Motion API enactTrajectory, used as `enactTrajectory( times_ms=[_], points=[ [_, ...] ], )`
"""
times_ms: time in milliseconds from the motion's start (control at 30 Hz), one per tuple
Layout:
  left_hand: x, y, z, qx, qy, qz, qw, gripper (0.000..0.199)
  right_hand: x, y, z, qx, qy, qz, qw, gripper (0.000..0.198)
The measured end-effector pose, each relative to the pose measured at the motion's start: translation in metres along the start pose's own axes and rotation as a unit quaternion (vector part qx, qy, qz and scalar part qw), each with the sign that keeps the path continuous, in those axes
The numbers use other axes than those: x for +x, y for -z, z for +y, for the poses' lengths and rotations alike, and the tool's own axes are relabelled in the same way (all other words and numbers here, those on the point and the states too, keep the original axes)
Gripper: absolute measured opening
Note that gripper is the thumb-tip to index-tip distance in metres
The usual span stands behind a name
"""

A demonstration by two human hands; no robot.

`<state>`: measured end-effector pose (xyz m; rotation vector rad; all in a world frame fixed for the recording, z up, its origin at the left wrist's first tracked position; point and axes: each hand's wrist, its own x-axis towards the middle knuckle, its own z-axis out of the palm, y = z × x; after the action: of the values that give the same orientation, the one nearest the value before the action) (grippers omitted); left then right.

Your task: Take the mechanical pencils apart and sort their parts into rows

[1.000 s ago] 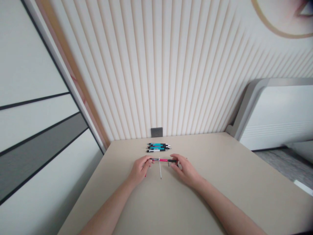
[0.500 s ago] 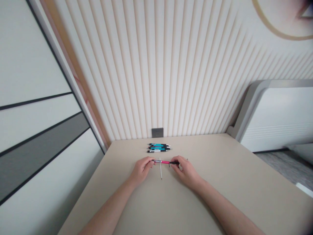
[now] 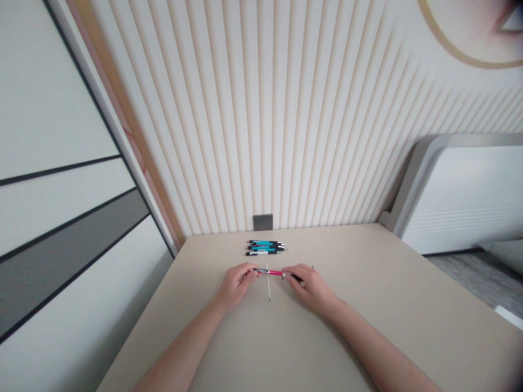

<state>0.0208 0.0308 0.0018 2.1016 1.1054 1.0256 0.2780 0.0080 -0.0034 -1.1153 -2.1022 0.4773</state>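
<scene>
A red and black pen (image 3: 275,273) is stretched crosswise between my two hands, just above the table. My left hand (image 3: 238,279) pinches its left end. Around the black right end, the fingers of my right hand (image 3: 308,282) are closed. Beneath the pen lies a thin white pen refill (image 3: 268,288), pointing toward me, its far part crossed by the pen. Small dark bits show beside my right fingers, too small to name. Beyond my hands, several blue, black and white pens (image 3: 265,247) lie side by side in a row.
The beige table (image 3: 253,343) reaches back to a ribbed cream wall (image 3: 278,120). A dark wall socket (image 3: 262,222) sits just above its back edge. At left stands a white and grey cabinet (image 3: 61,234); at right, a grey-white headboard (image 3: 461,190).
My right hand has shifted a little to the left along the pen, covering more of its black end. My left hand stays nearly in place, and the pen tilts slightly more.
</scene>
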Motion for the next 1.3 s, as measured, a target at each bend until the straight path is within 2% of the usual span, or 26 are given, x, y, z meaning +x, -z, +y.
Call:
enactTrajectory(
  times_ms=[133, 300, 367, 433, 567, 767, 933, 1067, 1200, 1300],
  points=[
    [-0.001, 0.000, -0.001, -0.019, 0.006, 0.033, 0.999, 0.033, 0.000, 0.000, -0.003, -0.010, 0.021, -0.001, 1.000, 0.022],
    [-0.001, 0.006, -0.008, -0.075, 0.036, 0.159, 0.984, 0.036, 0.000, 0.003, -0.003, -0.022, 0.020, 0.023, 0.999, 0.020],
    [0.000, 0.009, -0.011, -0.086, 0.045, 0.202, 0.975, 0.036, -0.002, 0.004, -0.004, -0.029, 0.038, -0.008, 0.999, 0.018],
    [0.000, 0.011, -0.012, -0.096, 0.050, 0.217, 0.970, 0.035, -0.004, 0.003, -0.007, -0.032, 0.067, -0.061, 0.995, 0.015],
    [0.002, 0.010, -0.010, -0.101, 0.050, 0.207, 0.972, 0.036, -0.008, 0.000, -0.012, -0.013, 0.098, -0.131, 0.986, 0.013],
    [0.001, 0.007, -0.012, -0.093, 0.054, 0.170, 0.980, 0.039, -0.008, 0.002, -0.013, -0.009, 0.102, -0.147, 0.984, 0.010],
    [-0.002, 0.006, -0.010, -0.069, 0.031, 0.122, 0.990, 0.037, -0.006, 0.003, -0.015, -0.023, 0.064, -0.105, 0.992, 0.020],
    [-0.003, 0.002, -0.002, -0.015, -0.001, 0.079, 0.997, 0.034, -0.004, -0.002, -0.020, 0.048, 0.008, -0.061, 0.997, 0.032],
    [-0.003, -0.001, 0.007, 0.027, -0.018, 0.042, 0.999, 0.034, -0.004, -0.008, -0.026, 0.097, -0.008, -0.060, 0.993, 0.028],
    [-0.003, -0.002, 0.008, 0.028, -0.018, 0.041, 0.999, 0.033, -0.003, -0.012, -0.028, 0.107, -0.030, -0.058, 0.992, 0.026]
  ],
)
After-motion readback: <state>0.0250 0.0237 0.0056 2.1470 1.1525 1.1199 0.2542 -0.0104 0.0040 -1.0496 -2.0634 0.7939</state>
